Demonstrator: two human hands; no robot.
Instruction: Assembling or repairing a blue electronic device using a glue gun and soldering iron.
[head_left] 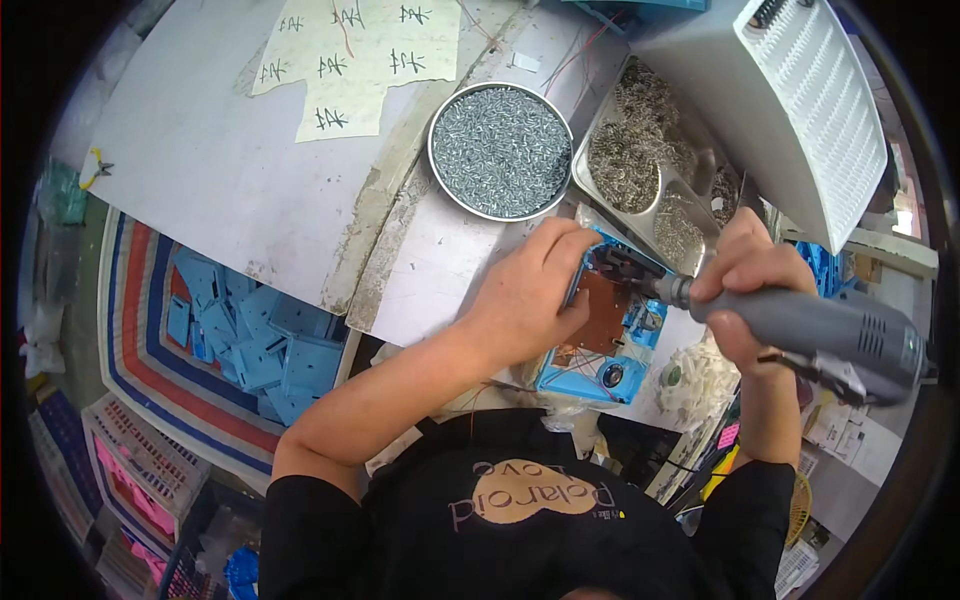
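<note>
My right hand (pixel 748 285) is wrapped round a grey electric screwdriver (pixel 825 325), held nearly level with its tip pointing left. The tip is over a black part (pixel 625 265) at the far end of a blue plastic housing (pixel 588 384); whether it sits on a screw is too small to tell. My left hand (pixel 525 295) grips the housing's left side, fingers curled over its far edge and thumb inside. A brown circuit board (pixel 605 318) lies in the housing, with thin wires and a round black part (pixel 612 374) near its front end.
Beyond my left hand stands a round metal dish (pixel 502 88) of small screws. Right of it, a divided metal tray (pixel 668 215) holds more small metal parts. A white ridged rack (pixel 815 100) rises at the right. Blue housings (pixel 255 335) fill a striped-lined bin at left.
</note>
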